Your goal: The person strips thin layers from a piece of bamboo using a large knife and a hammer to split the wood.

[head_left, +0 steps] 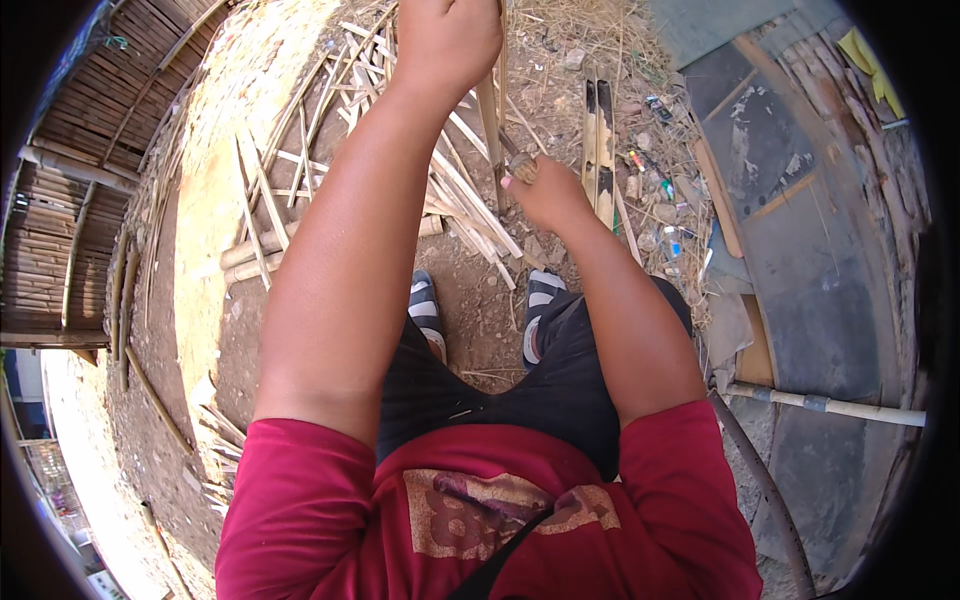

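My left hand [452,40] is raised at the top edge, fingers curled closed around the upper part of a split bamboo strip [488,125]. The strip hangs down steeply from it. Lower and to the right, my right hand [553,198] is wrapped round the wooden handle of a knife [523,168]. Its narrow blade points up and left against or close beside the strip; I cannot tell whether they touch. Many pale split bamboo strips [470,205] lie crisscrossed on the ground beyond my sandalled feet.
Thicker bamboo poles [255,262] lie left of my feet. A dark, split bamboo length [598,150] rests to the right, near scattered litter [668,190]. Grey sheets [810,270] and a pale pole [850,405] line the right side. A bamboo-slat wall [85,110] stands far left.
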